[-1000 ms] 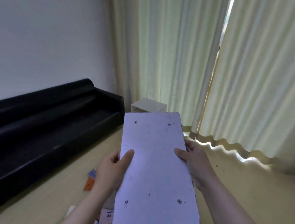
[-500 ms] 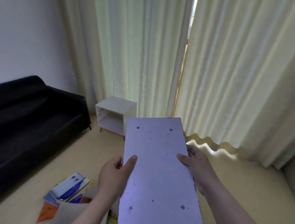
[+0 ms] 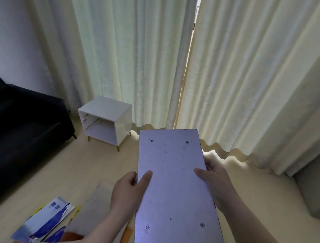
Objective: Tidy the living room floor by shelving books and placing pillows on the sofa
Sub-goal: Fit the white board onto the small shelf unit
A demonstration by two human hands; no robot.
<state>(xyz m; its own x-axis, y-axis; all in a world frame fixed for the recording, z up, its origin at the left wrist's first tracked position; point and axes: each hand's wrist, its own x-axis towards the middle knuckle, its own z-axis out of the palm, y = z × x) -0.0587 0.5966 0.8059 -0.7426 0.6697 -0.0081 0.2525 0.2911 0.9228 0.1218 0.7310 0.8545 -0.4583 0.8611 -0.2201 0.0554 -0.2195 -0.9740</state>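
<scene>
Head view: left hand [image 3: 126,194] and right hand [image 3: 216,182] each grip a side edge of the flat white panel [image 3: 175,193], held up, nearer than the white shelf unit [image 3: 106,120]. Books [image 3: 47,218] and pillow [image 3: 93,210] lie on the floor nearer than the unit. Black sofa [image 3: 20,124] stands left of it.

matt pale board [image 3: 173,188] (speckled), glossy book covers [image 3: 47,218], dark leather-look sofa [image 3: 20,122], cloth curtains [image 3: 130,56]

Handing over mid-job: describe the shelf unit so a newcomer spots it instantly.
Find the black sofa at left. Beside its armrest, before the curtains, stands the shelf unit. Unlike the sofa, it is a white open-fronted cube on short legs.
</scene>
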